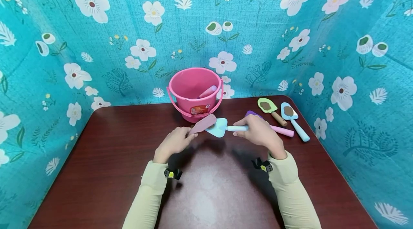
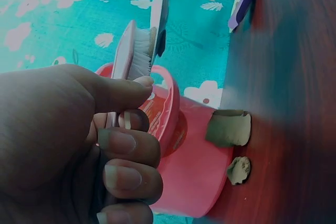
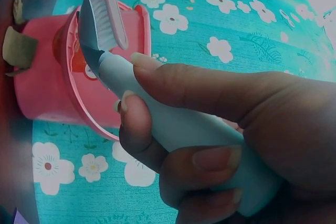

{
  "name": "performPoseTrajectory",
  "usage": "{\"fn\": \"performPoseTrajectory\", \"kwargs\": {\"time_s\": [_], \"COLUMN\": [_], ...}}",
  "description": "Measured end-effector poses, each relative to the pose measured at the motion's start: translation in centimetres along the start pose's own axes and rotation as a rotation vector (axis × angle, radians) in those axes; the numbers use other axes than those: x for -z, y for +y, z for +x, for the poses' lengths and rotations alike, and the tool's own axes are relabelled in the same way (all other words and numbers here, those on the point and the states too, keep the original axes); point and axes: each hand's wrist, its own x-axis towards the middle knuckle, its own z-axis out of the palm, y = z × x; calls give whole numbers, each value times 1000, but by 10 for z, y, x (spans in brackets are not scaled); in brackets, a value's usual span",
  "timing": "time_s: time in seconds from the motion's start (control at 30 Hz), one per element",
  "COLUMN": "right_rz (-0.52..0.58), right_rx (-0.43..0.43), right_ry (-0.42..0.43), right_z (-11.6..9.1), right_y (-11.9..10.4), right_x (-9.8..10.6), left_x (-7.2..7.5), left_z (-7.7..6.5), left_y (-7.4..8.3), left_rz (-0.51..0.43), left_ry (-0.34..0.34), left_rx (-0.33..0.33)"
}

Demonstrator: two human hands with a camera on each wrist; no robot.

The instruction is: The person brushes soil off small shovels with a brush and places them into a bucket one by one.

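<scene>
My left hand [image 1: 175, 140] grips a pink brush [image 1: 203, 124] with white bristles, thumb along its side. A small light-blue trowel [image 1: 219, 128] is held by its handle in my right hand [image 1: 260, 131], fingers wrapped round it. The bristles [image 2: 140, 51] lie against the trowel's blade, where a little brown matter shows along the contact. Both tools meet above the table, just in front of a pink bucket [image 1: 180, 104]. Inside the bucket a pale pink handle [image 1: 208, 91] leans on the wall.
A green trowel [image 1: 266, 104] and another light-blue trowel [image 1: 289, 111], each with a brown patch, lie at the back right. Near my right hand is a purple trowel [image 1: 253, 114] with a pink handle [image 1: 284, 131]. Brownish clay-like pieces [image 2: 231, 129] sit by the bucket's base.
</scene>
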Motion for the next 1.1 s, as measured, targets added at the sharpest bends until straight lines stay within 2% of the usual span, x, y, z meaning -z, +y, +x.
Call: {"fn": "performPoseTrajectory", "kwargs": {"time_s": [0.23, 0.37, 0.5, 0.63, 0.7, 0.8, 0.93, 1.1], "right_rz": [13, 10, 16, 13, 14, 25, 26, 28], "right_rx": [-17, -36, -29, -10, -6, 9, 40, 57], "right_ry": [-18, -16, -3, 3, 3, -1, 0, -2], "right_z": [0, 0, 1, 1, 1, 0, 0, 1], "right_y": [0, 1, 1, -1, -2, -4, -5, -5], "right_x": [2, 2, 0, -1, -1, -1, -1, -2], "left_x": [8, 12, 13, 5, -2, -14, -23, -20], "left_z": [-5, -7, -6, -4, -2, 1, 4, 3], "left_y": [-6, -8, -3, 10, 16, 22, 22, 13], "left_rz": [10, -22, -84, -117, -105, -34, 76, 73], "left_ry": [63, 94, 94, 50, 24, 5, 15, 21], "left_rx": [43, 36, -26, -111, -144, -165, -139, -64]}}
